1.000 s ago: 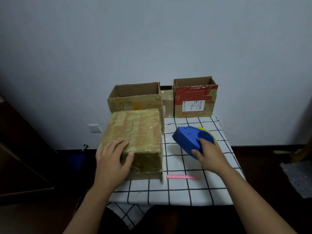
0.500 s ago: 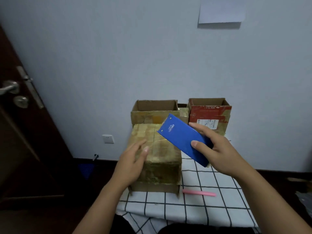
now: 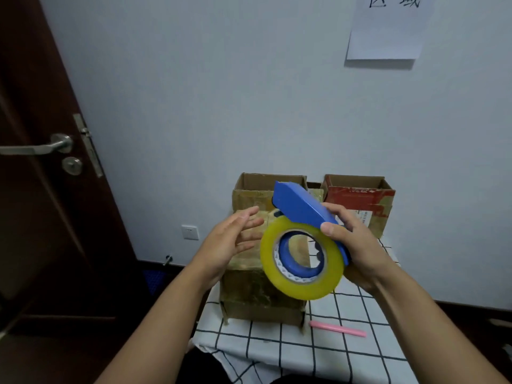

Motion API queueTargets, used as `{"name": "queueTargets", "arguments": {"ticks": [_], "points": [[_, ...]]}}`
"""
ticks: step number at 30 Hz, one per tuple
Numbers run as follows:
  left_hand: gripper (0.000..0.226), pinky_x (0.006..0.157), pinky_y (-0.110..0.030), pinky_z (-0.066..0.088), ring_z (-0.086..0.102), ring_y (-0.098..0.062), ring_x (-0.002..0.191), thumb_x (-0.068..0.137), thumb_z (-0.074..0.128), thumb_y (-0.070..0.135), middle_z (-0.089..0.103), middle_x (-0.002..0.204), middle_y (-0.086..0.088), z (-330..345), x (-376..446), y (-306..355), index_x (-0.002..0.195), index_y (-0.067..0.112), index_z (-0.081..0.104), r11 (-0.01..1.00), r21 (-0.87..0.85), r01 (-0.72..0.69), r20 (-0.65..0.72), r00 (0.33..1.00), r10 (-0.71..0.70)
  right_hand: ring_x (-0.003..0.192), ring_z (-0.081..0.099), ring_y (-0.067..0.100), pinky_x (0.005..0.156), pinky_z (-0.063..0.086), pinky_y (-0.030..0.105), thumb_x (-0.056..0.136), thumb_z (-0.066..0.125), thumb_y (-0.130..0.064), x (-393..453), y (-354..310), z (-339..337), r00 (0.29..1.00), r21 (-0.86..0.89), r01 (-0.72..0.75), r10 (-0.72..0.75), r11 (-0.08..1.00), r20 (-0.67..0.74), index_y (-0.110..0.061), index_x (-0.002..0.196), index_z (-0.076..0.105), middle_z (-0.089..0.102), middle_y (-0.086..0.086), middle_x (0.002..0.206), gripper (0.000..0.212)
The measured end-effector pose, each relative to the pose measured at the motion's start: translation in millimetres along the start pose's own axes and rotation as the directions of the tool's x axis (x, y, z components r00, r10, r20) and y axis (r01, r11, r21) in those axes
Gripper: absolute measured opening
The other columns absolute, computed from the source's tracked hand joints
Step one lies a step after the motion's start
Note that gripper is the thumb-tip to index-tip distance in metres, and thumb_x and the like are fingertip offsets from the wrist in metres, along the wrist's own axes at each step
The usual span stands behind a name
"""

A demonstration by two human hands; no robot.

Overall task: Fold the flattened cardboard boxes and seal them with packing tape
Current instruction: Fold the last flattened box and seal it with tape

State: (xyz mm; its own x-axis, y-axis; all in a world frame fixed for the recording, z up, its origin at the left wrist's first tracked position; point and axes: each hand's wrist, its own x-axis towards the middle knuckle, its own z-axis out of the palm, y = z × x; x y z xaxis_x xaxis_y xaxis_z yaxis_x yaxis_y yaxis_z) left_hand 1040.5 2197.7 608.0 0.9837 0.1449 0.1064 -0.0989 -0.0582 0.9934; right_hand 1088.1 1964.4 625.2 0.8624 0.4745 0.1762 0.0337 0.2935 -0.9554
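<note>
A dark brown door [image 3: 41, 189] with a metal handle [image 3: 36, 147] stands at the left, and beside it a pale wall [image 3: 221, 92] carries a white socket [image 3: 190, 232] low down and a paper sheet [image 3: 385, 31] high at the right. Below is a small table with a white checked cloth [image 3: 277, 345]; its left and front edges are in view, with dark floor to the left.

The left hand [image 3: 230, 245] is spread, fingers straight, in the air just beside the tape roll [image 3: 302, 259] — it holds nothing. Behind it a taped box [image 3: 257, 292] sits on the cloth, and an open box [image 3: 249, 189] stands behind that. The right hand [image 3: 357, 250] grips the blue tape dispenser [image 3: 299, 206] above the taped box, thumb curled on its body. A pink pen-like thing [image 3: 336, 328] lies on the cloth near the front — well apart from the red box [image 3: 360, 198] at the back right.
</note>
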Motion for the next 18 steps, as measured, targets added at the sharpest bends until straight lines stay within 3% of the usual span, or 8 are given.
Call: {"name": "queueTargets", "arguments": {"ticks": [3,5,8,10,13,16,18], "points": [[0.037,0.08,-0.029,0.055,0.069,-0.013,0.1,0.097,0.047,0.045,0.067,0.125,0.005,0,-6,3,0.132,0.035,0.053,0.999,-0.028,0.016,0.034,0.999,-0.016,0.062,0.063,0.023,0.051,0.053,0.033,0.044,0.093,-0.031,5,16,1,0.994,0.213,-0.106,0.101,0.971,0.034,-0.008,0.117,0.054,0.066,0.013,0.087,0.087],[0.061,0.076,-0.029,0.055,0.071,-0.015,0.094,0.082,0.065,0.054,0.069,0.121,0.004,-1,-11,5,0.137,0.036,0.046,0.998,-0.045,0.049,0.081,0.996,-0.046,0.057,0.058,0.021,0.047,0.051,0.032,0.041,0.096,-0.035,8,27,0,0.985,0.351,-0.171,0.155,0.921,0.072,-0.008,0.114,0.055,0.061,0.011,0.078,0.088],[0.087,0.1,-0.046,0.048,0.07,-0.02,0.101,0.072,0.079,0.045,0.074,0.109,-0.004,-2,-13,6,0.146,0.037,0.034,0.997,0.005,0.08,0.123,0.989,-0.08,0.06,0.056,0.02,0.049,0.051,0.03,0.044,0.096,-0.034,12,41,0,0.971,0.454,-0.239,0.221,0.858,0.092,-0.006,0.107,0.059,0.056,0.01,0.077,0.079],[0.094,0.109,-0.054,0.037,0.07,-0.022,0.102,0.07,0.081,0.035,0.075,0.101,-0.008,-3,-13,5,0.148,0.035,0.028,0.996,0.007,0.089,0.089,0.992,-0.089,0.066,0.059,0.022,0.056,0.054,0.032,0.052,0.092,-0.036,13,41,2,0.966,0.38,-0.251,0.255,0.89,0.042,-0.005,0.104,0.065,0.061,0.013,0.083,0.067],[0.094,0.109,-0.055,0.038,0.071,-0.022,0.099,0.071,0.082,0.028,0.076,0.098,-0.009,-6,-13,2,0.147,0.035,0.029,0.996,0.006,0.086,0.041,0.995,-0.087,0.077,0.068,0.019,0.071,0.058,0.034,0.078,0.069,-0.039,14,34,2,0.975,0.02,-0.215,0.215,0.976,-0.047,-0.014,0.113,0.067,0.072,0.008,0.094,0.044],[0.083,0.101,-0.051,0.047,0.07,-0.023,0.1,0.077,0.079,0.021,0.075,0.099,-0.01,-6,-15,0,0.145,0.036,0.033,0.998,-0.016,0.064,0.006,0.998,-0.064,0.119,0.061,0.009,0.102,0.047,0.039,0.08,0.07,-0.053,20,29,-1,0.985,-0.248,-0.155,0.168,0.956,0.032,-0.046,0.138,0.051,0.062,-0.015,0.133,0.062],[0.083,0.099,-0.049,0.05,0.069,-0.024,0.103,0.073,0.08,0.023,0.075,0.098,-0.012,-4,-18,-2,0.142,0.038,0.036,0.999,-0.029,0.045,-0.006,0.999,-0.045,0.132,0.051,0.009,0.109,0.04,0.038,0.074,0.076,-0.059,21,32,-1,0.987,-0.304,-0.104,0.137,0.947,0.089,-0.05,0.14,0.046,0.051,-0.019,0.144,0.073]]}}
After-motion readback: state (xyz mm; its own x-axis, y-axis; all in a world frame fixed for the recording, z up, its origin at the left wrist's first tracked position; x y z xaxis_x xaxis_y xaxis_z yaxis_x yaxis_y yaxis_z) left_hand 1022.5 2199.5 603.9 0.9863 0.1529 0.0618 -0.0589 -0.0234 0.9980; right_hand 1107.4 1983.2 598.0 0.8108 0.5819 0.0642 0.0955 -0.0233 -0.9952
